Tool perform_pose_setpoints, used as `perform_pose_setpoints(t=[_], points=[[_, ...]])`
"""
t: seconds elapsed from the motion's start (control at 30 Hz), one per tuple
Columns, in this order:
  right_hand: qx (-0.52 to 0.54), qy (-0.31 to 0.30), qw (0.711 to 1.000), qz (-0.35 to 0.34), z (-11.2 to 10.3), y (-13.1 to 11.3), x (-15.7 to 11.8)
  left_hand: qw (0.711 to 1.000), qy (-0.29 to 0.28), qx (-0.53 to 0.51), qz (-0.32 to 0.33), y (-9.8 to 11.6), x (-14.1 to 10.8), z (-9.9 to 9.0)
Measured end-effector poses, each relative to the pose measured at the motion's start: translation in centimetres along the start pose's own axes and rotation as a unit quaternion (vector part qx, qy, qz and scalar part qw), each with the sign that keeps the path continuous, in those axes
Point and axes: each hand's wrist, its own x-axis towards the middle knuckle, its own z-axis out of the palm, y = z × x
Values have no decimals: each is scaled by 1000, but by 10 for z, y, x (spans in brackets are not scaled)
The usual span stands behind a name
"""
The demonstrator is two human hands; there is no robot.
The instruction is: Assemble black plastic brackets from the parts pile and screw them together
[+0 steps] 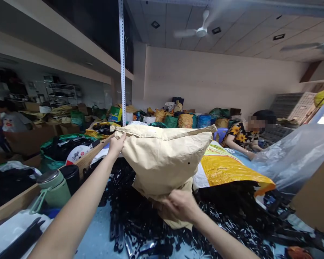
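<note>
A large tan sack [164, 154] is held up over the table, its seamed edge at the top and its lower end crumpled. My left hand [117, 144] grips the sack's upper left corner, fingers wrapped on the cloth. Lower down, my right hand [181, 204] is closed on the bunched lower part of the sack. Under and around it lie many small black parts [124, 225], some with shiny metal pieces, spread over the blue tabletop [93, 230]. The sack hides whatever is directly behind it.
A yellow and white sack [224, 167] lies right of the tan sack. A green flask [54, 187] and a dark cup [71, 180] stand at the left, by a wooden edge [82, 163]. One person [240, 136] sits at the back right, another [12, 118] far left. Clear plastic [299, 154] lies right.
</note>
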Motion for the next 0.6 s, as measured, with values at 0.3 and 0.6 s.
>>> perform_pose_setpoints(t=[0.3, 0.6], points=[[310, 236, 899, 203, -148, 115, 109, 997, 43, 59, 33, 13, -4, 9], [129, 378, 887, 231, -222, 151, 197, 985, 140, 60, 75, 121, 50, 46]])
